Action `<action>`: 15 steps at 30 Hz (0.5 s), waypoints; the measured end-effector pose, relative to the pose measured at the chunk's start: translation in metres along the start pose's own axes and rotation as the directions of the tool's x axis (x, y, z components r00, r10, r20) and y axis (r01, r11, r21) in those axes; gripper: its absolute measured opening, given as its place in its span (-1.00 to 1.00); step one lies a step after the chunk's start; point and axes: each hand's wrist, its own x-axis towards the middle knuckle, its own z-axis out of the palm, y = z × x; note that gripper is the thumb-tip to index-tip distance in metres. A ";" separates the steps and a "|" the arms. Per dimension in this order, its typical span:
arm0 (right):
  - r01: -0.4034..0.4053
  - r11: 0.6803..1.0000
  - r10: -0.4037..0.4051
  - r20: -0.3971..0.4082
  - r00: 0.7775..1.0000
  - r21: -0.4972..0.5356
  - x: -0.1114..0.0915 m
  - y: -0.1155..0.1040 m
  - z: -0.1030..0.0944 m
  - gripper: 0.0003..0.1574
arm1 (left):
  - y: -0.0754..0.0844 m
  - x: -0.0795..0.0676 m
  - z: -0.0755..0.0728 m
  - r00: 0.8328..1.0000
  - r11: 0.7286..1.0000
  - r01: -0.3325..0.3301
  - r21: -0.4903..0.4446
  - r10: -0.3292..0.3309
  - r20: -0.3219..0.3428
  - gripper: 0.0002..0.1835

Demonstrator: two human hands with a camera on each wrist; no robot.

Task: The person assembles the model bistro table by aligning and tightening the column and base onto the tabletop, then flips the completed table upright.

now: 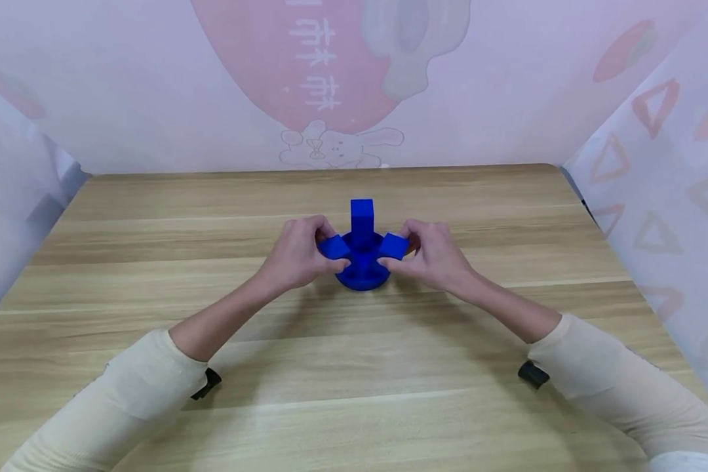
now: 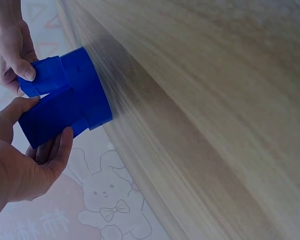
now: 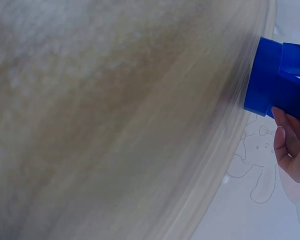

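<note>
A blue round base [image 1: 362, 283] stands on the table with square-topped blue blocks upright in it. My left hand [image 1: 301, 252] pinches the left block [image 1: 335, 247] between thumb and fingers. On the other side, my right hand [image 1: 439, 255] grips the right block [image 1: 394, 246] the same way. Farther back, a taller-looking blue block [image 1: 362, 216] rises from the base, untouched by either hand. In the left wrist view, both held blocks lean outward from the base [image 2: 87, 90]. The right wrist view cuts off part of the right hand [image 3: 295, 150] at its edge.
The wood-grain table [image 1: 354, 406] extends around the blue piece on all sides. Behind it rises a pale wall [image 1: 153, 85] with cartoon prints, and a patterned panel [image 1: 655, 196] stands along the right side. Dark devices show beneath both sleeves.
</note>
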 end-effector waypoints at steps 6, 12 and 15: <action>-0.008 1.000 0.008 -0.009 1.000 -0.014 -0.002 -0.003 0.000 -0.59 | 0.003 -0.001 -0.001 1.000 1.000 0.010 0.003 -0.010 0.004 -0.60; -0.009 0.999 0.009 -0.018 1.000 -0.034 -0.003 -0.006 0.000 -0.58 | 0.006 -0.003 -0.002 1.000 1.000 0.022 -0.004 -0.022 0.004 -0.61; -0.012 0.999 0.011 -0.021 1.000 -0.045 -0.003 -0.006 0.000 -0.57 | 0.007 -0.004 -0.003 1.000 1.000 0.027 -0.006 -0.027 0.007 -0.61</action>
